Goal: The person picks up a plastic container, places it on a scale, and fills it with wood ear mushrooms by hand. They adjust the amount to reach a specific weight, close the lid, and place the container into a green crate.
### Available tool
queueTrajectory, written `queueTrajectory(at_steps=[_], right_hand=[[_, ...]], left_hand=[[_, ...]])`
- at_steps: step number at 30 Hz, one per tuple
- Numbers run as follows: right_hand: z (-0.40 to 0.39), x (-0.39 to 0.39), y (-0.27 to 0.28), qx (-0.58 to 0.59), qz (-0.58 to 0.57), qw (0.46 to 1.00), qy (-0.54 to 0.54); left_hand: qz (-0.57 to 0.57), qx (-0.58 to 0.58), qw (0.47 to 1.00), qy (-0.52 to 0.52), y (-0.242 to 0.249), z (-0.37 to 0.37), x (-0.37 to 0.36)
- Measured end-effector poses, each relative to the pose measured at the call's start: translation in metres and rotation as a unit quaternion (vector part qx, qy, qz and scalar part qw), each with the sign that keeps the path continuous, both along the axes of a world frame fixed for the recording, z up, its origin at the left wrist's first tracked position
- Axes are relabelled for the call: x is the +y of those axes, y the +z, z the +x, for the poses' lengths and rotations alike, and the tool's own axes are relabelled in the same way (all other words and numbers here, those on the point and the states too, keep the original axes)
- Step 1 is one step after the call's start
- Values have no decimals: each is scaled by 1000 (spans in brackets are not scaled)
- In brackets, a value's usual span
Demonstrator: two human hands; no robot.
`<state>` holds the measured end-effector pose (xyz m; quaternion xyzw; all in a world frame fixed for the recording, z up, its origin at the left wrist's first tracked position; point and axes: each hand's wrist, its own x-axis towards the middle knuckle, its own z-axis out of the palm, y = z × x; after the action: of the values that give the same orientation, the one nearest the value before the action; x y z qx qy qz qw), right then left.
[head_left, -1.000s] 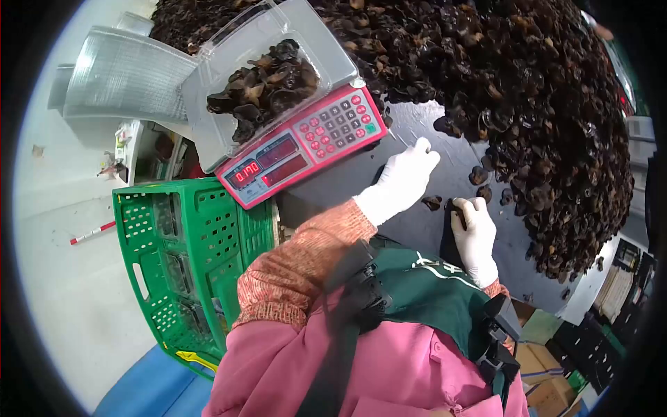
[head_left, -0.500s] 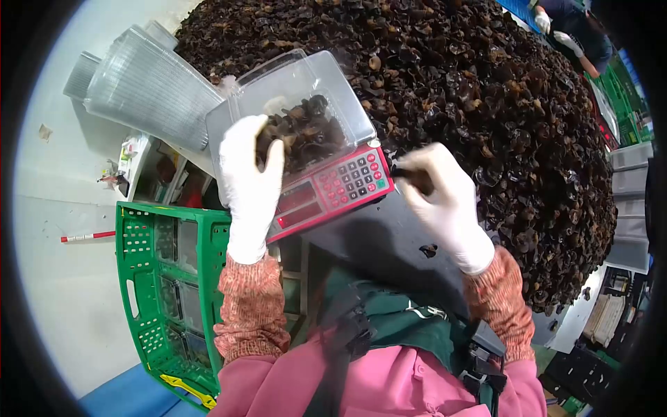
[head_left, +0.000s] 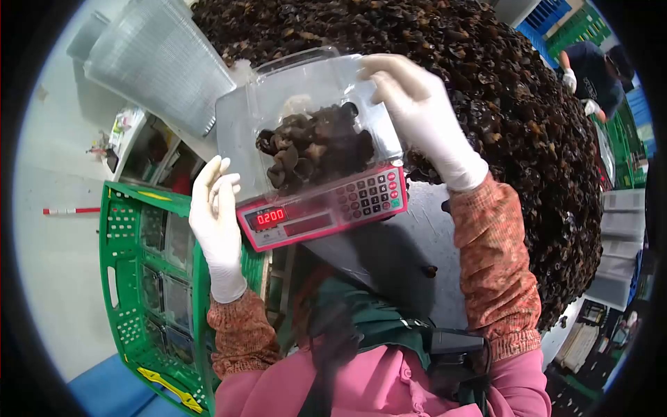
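A clear plastic container (head_left: 258, 158) sits on the metal platform of a red-framed scale (head_left: 316, 208). Dark, wet, ear-shaped fungus pieces (head_left: 313, 147), looking like wood ear mushrooms, lie heaped inside it. The lit red display (head_left: 270, 217) reads 0.200. My left hand (head_left: 219, 226), in a white glove, is just off the scale's left side, open, fingers loosely bent and nothing in them. Over the platform's far right corner is my gloved right hand (head_left: 420, 104), its fingers curled but apart, with no piece showing in them. Its fingertips overlap the container's edge in this view.
A huge mound of the same fungus (head_left: 500, 125) fills the far and right side. Nested clear containers (head_left: 160, 66) stand at upper left. A green crate (head_left: 114, 254) holding packed containers is at left. Another person (head_left: 594, 80) works at upper right.
My left hand has drawn back from the container to the scale's left. My right hand has moved up to the far right corner, and the dark piece no longer shows in it.
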<state>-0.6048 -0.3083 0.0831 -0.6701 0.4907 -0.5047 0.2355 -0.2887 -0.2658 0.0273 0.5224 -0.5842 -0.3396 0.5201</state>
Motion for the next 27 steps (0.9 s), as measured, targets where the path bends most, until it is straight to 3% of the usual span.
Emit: queueTrajectory(at_steps=[1,5,7,9,11,13,15,17,18,19,21,23,24,25,27], right_hand=[[-11,-3,1,-69,72,995,-17],[-46,-30,-34,-161,143,975,-53],[-38,-37,-39,-213,193,956,-51],[-46,-53,-69,-275,180,941,83],[-30,-71,-77,-355,238,893,144],[-13,-77,-66,-466,252,829,180],[-6,-61,-49,-496,210,826,163],[-19,-39,-36,-397,147,882,207],[-25,-23,-28,-235,164,949,130],[-31,-7,-19,-63,183,980,56],[-20,31,-20,-14,219,975,43],[-19,53,-28,2,319,948,7],[-20,60,-28,-116,390,912,55],[-20,65,-29,-147,410,898,62],[-13,70,-41,-253,383,886,60]], left_hand=[[4,13,1000,11,8,-4,9],[45,28,999,0,6,10,18],[141,64,988,-24,6,13,21],[142,136,971,-134,-2,10,26],[285,172,932,-140,6,-9,25],[296,179,929,-132,1,-19,25],[211,157,948,-177,-7,-21,27],[315,181,926,-103,5,-24,24],[315,218,913,-139,3,-19,22],[315,253,898,-174,-1,-10,20],[311,267,890,-199,-3,-5,20],[306,225,907,-182,-1,-8,24],[278,160,930,-182,0,-14,26],[288,165,925,-187,0,-16,26],[306,173,916,-191,-5,-18,25]])
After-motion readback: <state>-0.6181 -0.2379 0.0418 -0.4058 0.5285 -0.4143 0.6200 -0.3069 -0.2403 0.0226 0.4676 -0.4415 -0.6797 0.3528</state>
